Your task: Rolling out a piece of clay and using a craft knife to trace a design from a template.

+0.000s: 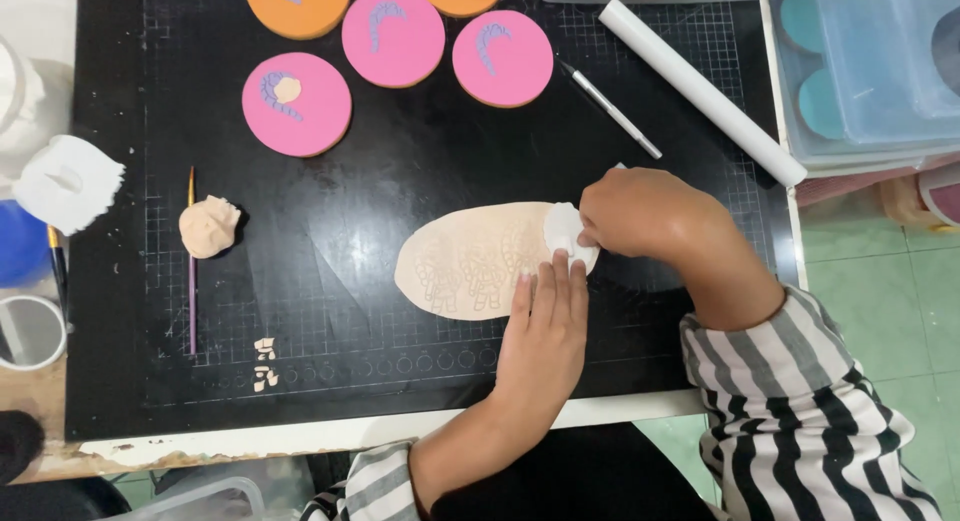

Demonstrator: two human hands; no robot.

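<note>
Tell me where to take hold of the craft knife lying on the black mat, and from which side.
Grip the craft knife by its pale handle end, which points toward the lower right near the white roller. Come from above, pinching across the thin shaft. The dark blade end points up-left toward the pink disc, so probably stay clear of that tip. It lies flat, apart from the right hand.

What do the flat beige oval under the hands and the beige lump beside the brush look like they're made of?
Oval sheet: probably rolled-out soft clay or dough, matte, with patterns pressed into its surface. Lump: likely the same stuff, same beige, wrinkled and irregular like a kneaded ball.
</note>
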